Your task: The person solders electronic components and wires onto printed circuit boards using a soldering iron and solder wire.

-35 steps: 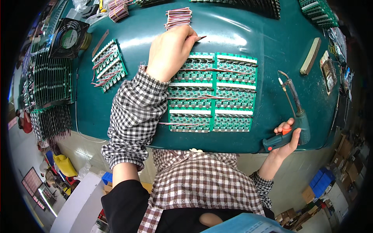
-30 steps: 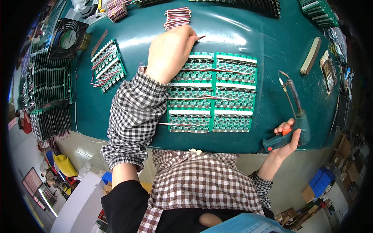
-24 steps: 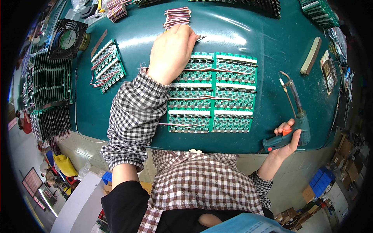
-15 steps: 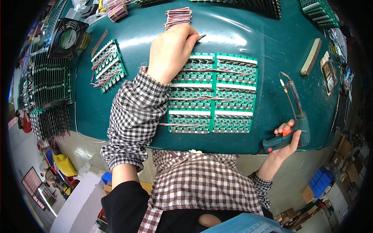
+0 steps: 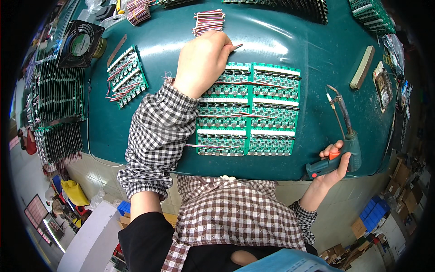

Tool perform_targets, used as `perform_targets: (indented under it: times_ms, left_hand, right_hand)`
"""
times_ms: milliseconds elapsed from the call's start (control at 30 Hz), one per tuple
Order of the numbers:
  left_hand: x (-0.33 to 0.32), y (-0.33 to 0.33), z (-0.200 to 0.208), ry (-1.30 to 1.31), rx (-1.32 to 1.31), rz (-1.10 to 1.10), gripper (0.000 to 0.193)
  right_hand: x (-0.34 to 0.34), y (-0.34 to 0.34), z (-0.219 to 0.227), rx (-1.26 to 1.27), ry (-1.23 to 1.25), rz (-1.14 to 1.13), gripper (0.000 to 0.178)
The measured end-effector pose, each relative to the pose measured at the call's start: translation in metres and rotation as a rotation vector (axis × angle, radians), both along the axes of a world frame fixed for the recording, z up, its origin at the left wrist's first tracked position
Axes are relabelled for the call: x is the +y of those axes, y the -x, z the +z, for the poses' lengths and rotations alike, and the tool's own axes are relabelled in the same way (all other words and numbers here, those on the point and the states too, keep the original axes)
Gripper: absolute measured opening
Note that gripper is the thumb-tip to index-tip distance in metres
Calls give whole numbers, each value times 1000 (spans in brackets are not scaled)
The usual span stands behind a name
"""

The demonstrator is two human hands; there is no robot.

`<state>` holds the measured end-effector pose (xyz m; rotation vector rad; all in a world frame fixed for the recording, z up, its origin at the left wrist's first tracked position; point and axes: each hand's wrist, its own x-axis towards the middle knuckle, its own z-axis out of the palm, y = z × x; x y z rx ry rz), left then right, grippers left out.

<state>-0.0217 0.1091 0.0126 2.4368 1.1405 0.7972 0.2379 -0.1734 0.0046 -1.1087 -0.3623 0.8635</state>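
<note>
We see a dark green, glossy tabletop (image 5: 317,54) filling most of the frame. At its centre lies a grid of green circuit boards (image 5: 248,120), crossed by white strips and rows of black parts, with thin red, white and dark wires lying over it. At the right, the fingers of the right hand (image 5: 339,167) wrap the handle of a dark green soldering gun (image 5: 355,152) with a red trigger. At upper centre, the left hand (image 5: 202,61) pinches a thin dark piece (image 5: 238,46) between its fingers, just below a wire pile (image 5: 209,22).
</note>
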Motion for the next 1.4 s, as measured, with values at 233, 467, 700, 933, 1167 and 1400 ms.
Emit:
perform_targets:
  times_ms: [233, 467, 700, 933, 1167, 1400]
  left_hand:
    - [-2, -5, 2, -84, 36, 37, 9]
    - [2, -2, -1, -109, -27, -9, 8]
    - [-4, 3, 8, 434, -117, -61, 13]
    - [-4, 3, 9, 670, -427, -30, 19]
    - [-57, -6, 39, 525, -74, -234, 10]
    - [-108, -37, 34, 362, -102, -292, 9]
  right_hand:
    - [-1, -2, -2, 3, 0, -4, 42]
    - [-2, -2, -2, 17, 3, 12, 44]
    - [-2, -2, -2, 21, -22, 47, 42]
    - [-2, -4, -3, 90, -46, 49, 40]
    - [-10, -4, 1, 184, -97, 65, 41]
    - [-24, 7, 18, 77, -21, 72, 44]
